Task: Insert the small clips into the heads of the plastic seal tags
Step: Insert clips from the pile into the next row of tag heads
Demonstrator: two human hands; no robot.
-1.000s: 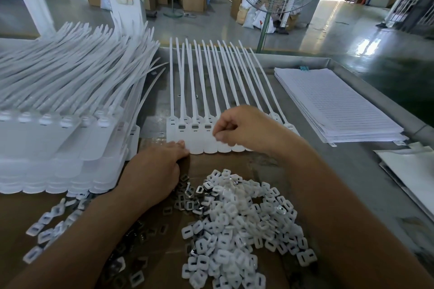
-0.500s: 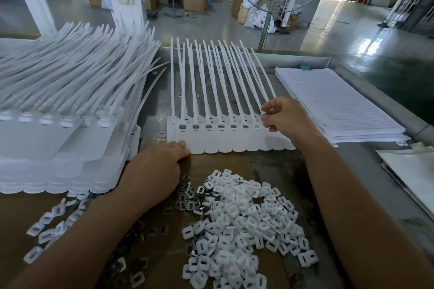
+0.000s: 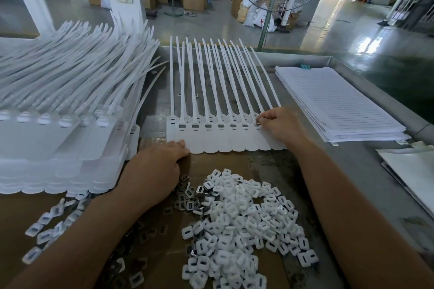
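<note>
My right hand point(image 3: 279, 124) has shifted right to the end tag head point(image 3: 254, 116); fingers point(image 3: 265, 118) pinching a clip point(image 3: 258, 122) there; left hand point(image 3: 152, 171) flat, fingertips pressing the seal tags point(image 3: 211, 141) onto the counter point(image 3: 352, 171); row looks nearly filled.

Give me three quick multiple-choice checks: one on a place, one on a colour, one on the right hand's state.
1. The loose pile of clips lies:
A. on the near side of the row of tags
B. on top of that row
C. beyond the strap tips

2. The row of tags is:
A. blue
B. white
C. black

3. The right hand:
A. rests flat on the pile
B. hangs empty in the air
C. pinches a small clip at a tag head

1 A: the pile sits on brown cardboard, nearer than the tags.
2 B: straps and bodies are all white.
3 C: it pinches the clip at a head near the row's right end.
</note>
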